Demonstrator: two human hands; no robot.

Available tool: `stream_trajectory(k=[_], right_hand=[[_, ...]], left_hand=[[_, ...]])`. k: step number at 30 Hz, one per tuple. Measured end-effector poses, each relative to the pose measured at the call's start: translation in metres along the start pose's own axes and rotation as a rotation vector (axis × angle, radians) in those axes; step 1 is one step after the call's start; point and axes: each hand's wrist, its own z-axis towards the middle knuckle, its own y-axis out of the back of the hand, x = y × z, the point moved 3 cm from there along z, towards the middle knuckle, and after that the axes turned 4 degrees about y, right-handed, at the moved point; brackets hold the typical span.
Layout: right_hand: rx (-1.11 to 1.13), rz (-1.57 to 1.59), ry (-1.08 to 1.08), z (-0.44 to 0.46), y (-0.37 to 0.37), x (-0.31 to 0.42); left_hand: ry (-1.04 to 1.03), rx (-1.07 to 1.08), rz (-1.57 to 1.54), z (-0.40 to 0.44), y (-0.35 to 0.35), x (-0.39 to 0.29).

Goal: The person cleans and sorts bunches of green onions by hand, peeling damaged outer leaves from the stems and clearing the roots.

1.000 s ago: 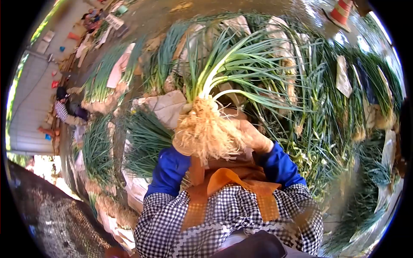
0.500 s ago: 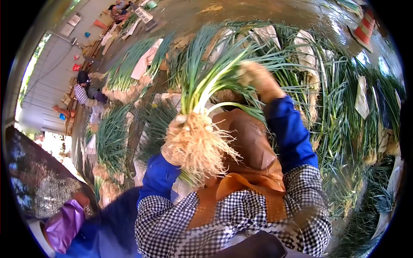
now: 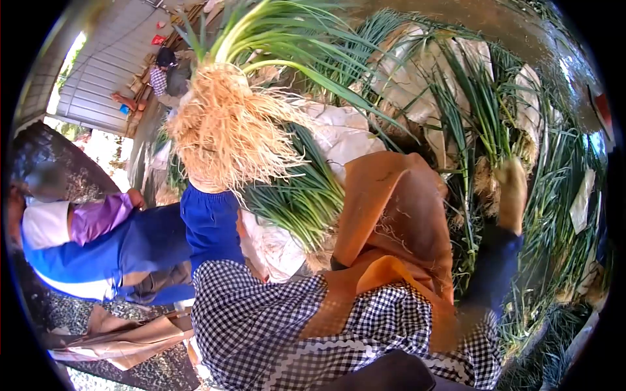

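Note:
A bunch of green onions (image 3: 228, 111) is raised at the upper left, its pale roots hanging toward me and its green leaves fanning back to the right. Behind those roots my left hand (image 3: 205, 182) is gripping the bunch; only a bit near the wrist shows. Far to the right, my right hand (image 3: 513, 192) in a tan glove reaches out over the heap, its fingertips at the root ends of some loose green onions (image 3: 486, 117). Motion blurs its fingers, so its grip is unclear. Another pile of green onions (image 3: 297, 189) lies below the raised bunch.
Brown apron cloth (image 3: 398, 208) covers my lap. White sacking (image 3: 342, 133) lies beyond it. A person in blue trousers (image 3: 150, 231) sits close at my left, and another person (image 3: 166, 75) is farther back. A traffic cone (image 3: 601, 111) stands at the far right.
My left hand has carried the bunch up and to the left. The right hand has gone from the bunch's leaves down to the heap at the right. The view has shifted.

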Motion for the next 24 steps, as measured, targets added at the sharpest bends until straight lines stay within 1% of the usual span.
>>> stream_trajectory(k=[1, 3, 4, 5, 7, 8, 10, 12, 13, 14, 15, 18, 19, 21, 22, 23, 24], right_hand=[[0.192, -0.223, 0.143, 0.010, -0.012, -0.019], [0.569, -0.190, -0.204, 0.013, -0.117, 0.014], [0.787, -0.444, 0.490, 0.018, -0.152, 0.003], [0.642, -0.636, 1.252, 0.017, -0.179, -0.009], [0.902, -0.335, 1.230, 0.025, -0.255, -0.016], [0.816, -0.187, 1.439, 0.024, -0.284, -0.032], [1.154, -0.071, 0.581, 0.018, -0.326, -0.041], [1.152, -0.063, 0.248, 0.002, -0.343, -0.026], [1.156, -0.025, 0.144, -0.005, -0.346, -0.021], [1.152, -0.025, 0.135, -0.009, -0.363, -0.028], [1.089, 0.023, 0.143, -0.016, -0.372, -0.035], [1.085, 0.323, 0.125, -0.032, -0.368, -0.013], [1.046, 0.399, 0.067, -0.039, -0.379, -0.023], [1.167, 0.419, 0.056, -0.042, -0.391, -0.022], [1.252, 0.436, -0.111, -0.043, -0.388, -0.029], [1.061, 0.410, 0.201, -0.039, -0.378, -0.039], [0.899, 0.481, 0.364, -0.035, -0.358, -0.046]], left_hand=[[-0.018, -0.011, 0.020, -0.003, -0.001, -0.007], [-0.044, -0.028, 0.057, -0.007, -0.006, -0.020], [-0.062, -0.040, 0.075, -0.008, -0.009, -0.029], [-0.078, -0.049, 0.096, -0.012, -0.013, -0.035], [-0.109, -0.078, 0.138, -0.022, -0.021, -0.047], [-0.125, -0.087, 0.155, -0.026, -0.025, -0.051], [-0.150, -0.106, 0.189, -0.036, -0.033, -0.056], [-0.172, -0.133, 0.215, -0.045, -0.037, -0.055], [-0.182, -0.147, 0.226, -0.049, -0.037, -0.054], [-0.187, -0.160, 0.232, -0.051, -0.036, -0.051], [-0.195, -0.171, 0.240, -0.052, -0.036, -0.050], [-0.188, -0.192, 0.238, -0.048, -0.029, -0.040], [-0.189, -0.196, 0.238, -0.044, -0.026, -0.040], [-0.177, -0.202, 0.236, -0.035, -0.022, -0.034], [-0.167, -0.202, 0.235, -0.032, -0.020, -0.028], [-0.165, -0.198, 0.234, -0.027, -0.019, -0.028], [-0.162, -0.202, 0.228, -0.024, -0.015, -0.025]])
